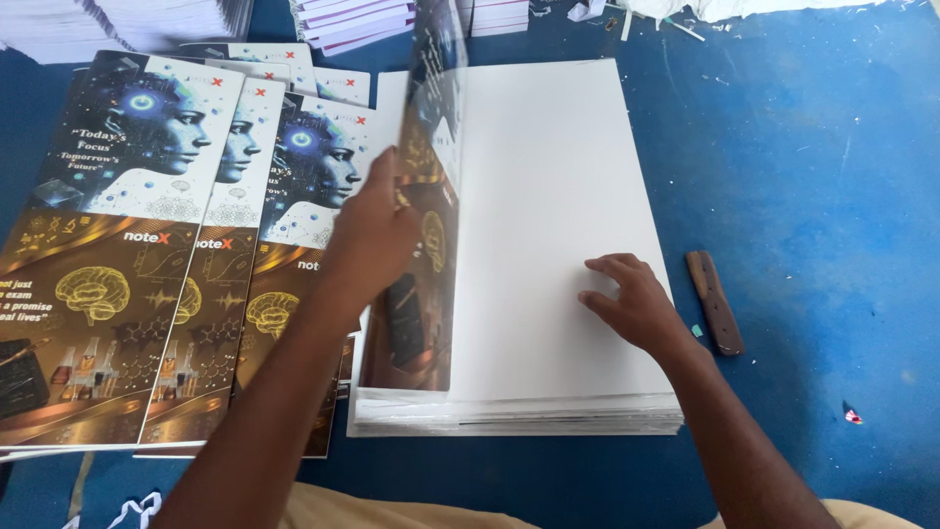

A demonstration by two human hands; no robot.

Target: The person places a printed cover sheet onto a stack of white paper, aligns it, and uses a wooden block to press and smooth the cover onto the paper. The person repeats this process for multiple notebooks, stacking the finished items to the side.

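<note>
Fanned printed covers [147, 245] lie just left of the left hand [377, 230] — that hand pinches a glossy cover sheet [431, 196], lifted upright. Right of it, the right hand [632, 299] rests flat, fingers spread, on the white stack [548, 196] — wooden piece [715, 302] further right.

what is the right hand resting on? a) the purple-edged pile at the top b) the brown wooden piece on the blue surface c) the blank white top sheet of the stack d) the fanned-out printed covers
c: the right hand lies flat, fingers spread, on the blank white sheet atop the stack, while the left hand lifts a glossy printed cover; the brown wooden piece lies apart to its right, untouched.
</note>
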